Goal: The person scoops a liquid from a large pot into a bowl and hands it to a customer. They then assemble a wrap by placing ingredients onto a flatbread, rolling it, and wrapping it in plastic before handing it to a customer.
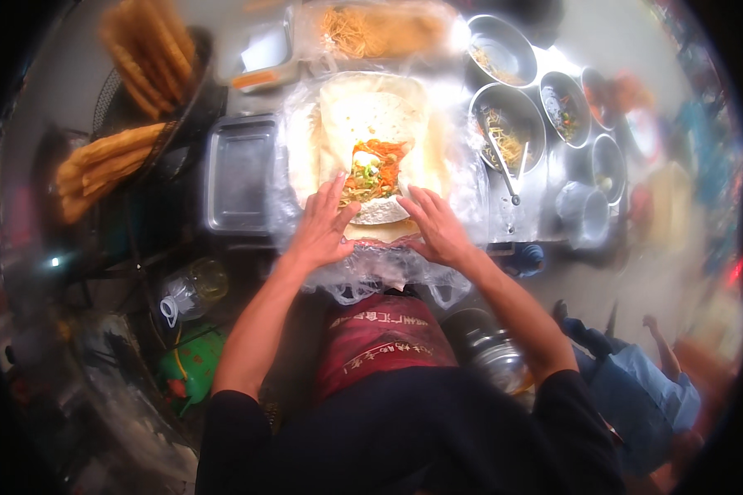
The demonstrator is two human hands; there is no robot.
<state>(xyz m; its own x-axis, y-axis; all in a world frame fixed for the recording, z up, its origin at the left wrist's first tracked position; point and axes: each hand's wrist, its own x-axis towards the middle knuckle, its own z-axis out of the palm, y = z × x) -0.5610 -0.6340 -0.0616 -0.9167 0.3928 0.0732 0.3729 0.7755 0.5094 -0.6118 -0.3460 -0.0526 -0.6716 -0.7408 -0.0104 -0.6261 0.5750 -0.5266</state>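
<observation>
A thin flatbread lies on a pale sheet with clear plastic around it. Shredded orange vegetables, chopped green pieces and a white dab form a filling on its near half. The near end of the bread is turned up as a pale flap against the filling. My left hand touches the bread's left side near this flap, fingers spread, thumb towards me. On the right, my right hand mirrors it, fingertips at the flap's right end. Neither hand visibly pinches anything.
Left stand a metal tray and a mesh basket with fried dough sticks. Metal bowls of shredded food stand right, tongs in one. Behind is a bag of noodle-like strands. A person is at lower right.
</observation>
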